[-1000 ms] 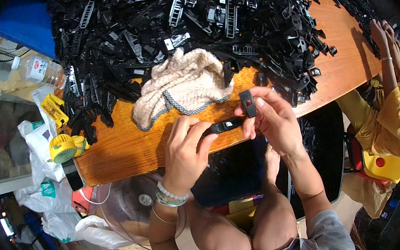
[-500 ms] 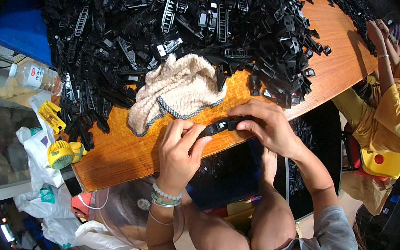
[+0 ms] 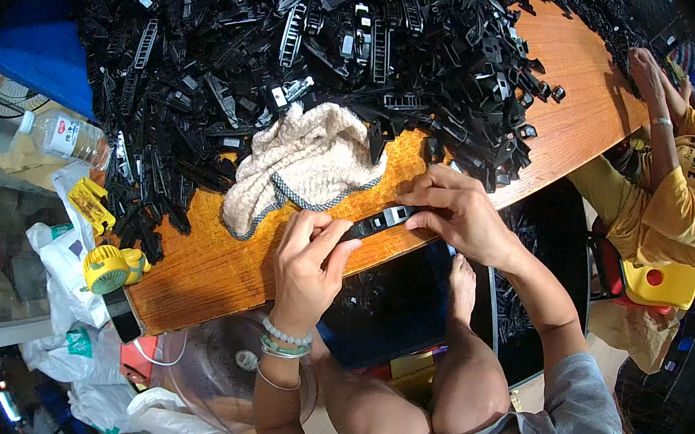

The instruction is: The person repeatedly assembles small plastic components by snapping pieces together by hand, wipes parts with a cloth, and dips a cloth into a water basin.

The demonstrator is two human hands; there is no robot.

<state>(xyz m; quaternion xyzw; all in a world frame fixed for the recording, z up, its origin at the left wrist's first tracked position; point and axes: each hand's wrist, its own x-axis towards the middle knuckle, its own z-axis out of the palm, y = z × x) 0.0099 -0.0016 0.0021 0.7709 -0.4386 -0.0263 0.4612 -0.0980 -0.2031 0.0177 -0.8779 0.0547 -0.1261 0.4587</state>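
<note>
A small, long black plastic part [image 3: 383, 221] is held level between my two hands, just above the front edge of the wooden table. My left hand [image 3: 308, 258] pinches its left end between thumb and fingers; bracelets circle that wrist. On its right end my right hand [image 3: 458, 215] has a similar pinch. A pale, glossy rectangular patch shows on the part near the right fingers. Just beyond my hands lies a crumpled beige cloth [image 3: 302, 161] with a checked edge. Behind the cloth rises a large heap of black plastic parts [image 3: 265, 57].
At the left are a clear bottle [image 3: 65, 139], a yellow clip-like piece [image 3: 90, 205], a small yellow fan [image 3: 111, 267], a phone [image 3: 124, 315] and white plastic bags [image 3: 68, 269]. A co-worker in a yellow shirt [image 3: 685, 201] sits at the right, beside a yellow stool [image 3: 662, 285].
The black part has turned between my fingers, so a pale glossy face now shows near its right end. My hands stay in nearly the same place. The co-worker's hands have shifted slightly.
</note>
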